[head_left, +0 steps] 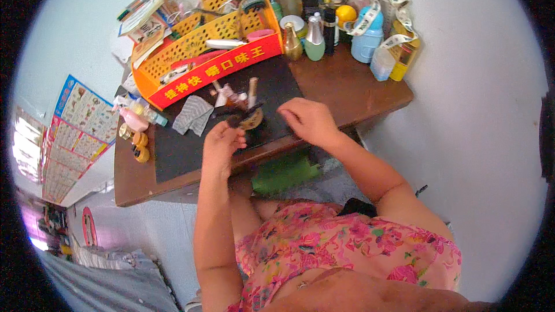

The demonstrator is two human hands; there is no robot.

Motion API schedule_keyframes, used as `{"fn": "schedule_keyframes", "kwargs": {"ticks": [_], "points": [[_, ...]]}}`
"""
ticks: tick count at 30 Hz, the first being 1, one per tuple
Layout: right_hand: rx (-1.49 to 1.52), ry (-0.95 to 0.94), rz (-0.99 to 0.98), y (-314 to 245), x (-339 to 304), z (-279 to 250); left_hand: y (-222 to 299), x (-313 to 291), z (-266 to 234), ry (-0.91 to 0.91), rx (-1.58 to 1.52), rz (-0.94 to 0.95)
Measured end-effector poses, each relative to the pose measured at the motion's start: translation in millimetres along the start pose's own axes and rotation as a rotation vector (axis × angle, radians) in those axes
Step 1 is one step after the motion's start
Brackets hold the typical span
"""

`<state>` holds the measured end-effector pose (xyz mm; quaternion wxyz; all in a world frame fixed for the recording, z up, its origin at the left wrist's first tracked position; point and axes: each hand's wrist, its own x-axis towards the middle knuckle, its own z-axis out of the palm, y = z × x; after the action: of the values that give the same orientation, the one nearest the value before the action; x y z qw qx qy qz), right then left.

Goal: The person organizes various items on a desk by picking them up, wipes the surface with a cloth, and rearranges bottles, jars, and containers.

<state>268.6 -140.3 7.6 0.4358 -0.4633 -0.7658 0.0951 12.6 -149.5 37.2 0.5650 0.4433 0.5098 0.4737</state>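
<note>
My left hand (221, 145) is closed over the front part of the desk, its fingertips pinched on a dark, stringy-looking black thing (236, 119) whose kind I cannot make out. Just beyond those fingers sits a small round tan container (252, 120). Behind it stand a slim tube with a pale cap (252, 91) and some pinkish small bottles (231, 97). To the right, my right hand (312, 122) hovers near the desk's front edge with fingers curled together; whatever they hold, if anything, is hidden. A grey striped cloth (193, 114) lies crumpled left of the bottles.
An orange perforated basket (208, 72) with a red front, full of small items, stands on the dark mat (179, 153). Bottles, including a pale green one (314, 43) and a blue jar (366, 45), crowd the back right. Small gold-lidded jars (140, 146) sit at the left edge.
</note>
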Motion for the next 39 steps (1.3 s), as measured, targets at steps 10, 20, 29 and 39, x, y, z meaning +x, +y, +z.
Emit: {"fn": "schedule_keyframes", "kwargs": {"ticks": [10, 20, 29, 39], "points": [[-0.215, 0.384, 0.255, 95.2, -47.7, -94.7, -12.5, 72.5, 157.2, -0.418, 0.059, -0.035], [-0.410, 0.428, 0.183, 107.2, -56.3, -83.9, -30.6, 110.6, 241.1, -0.382, -0.018, -0.041], [-0.478, 0.407, 0.110, 122.8, -59.2, -74.7, -52.4, 143.5, 261.2, -0.328, -0.299, 0.019], [-0.485, 0.392, 0.124, 130.6, -63.5, -77.6, -29.5, 49.3, 133.2, -0.046, 0.196, 0.504]]}}
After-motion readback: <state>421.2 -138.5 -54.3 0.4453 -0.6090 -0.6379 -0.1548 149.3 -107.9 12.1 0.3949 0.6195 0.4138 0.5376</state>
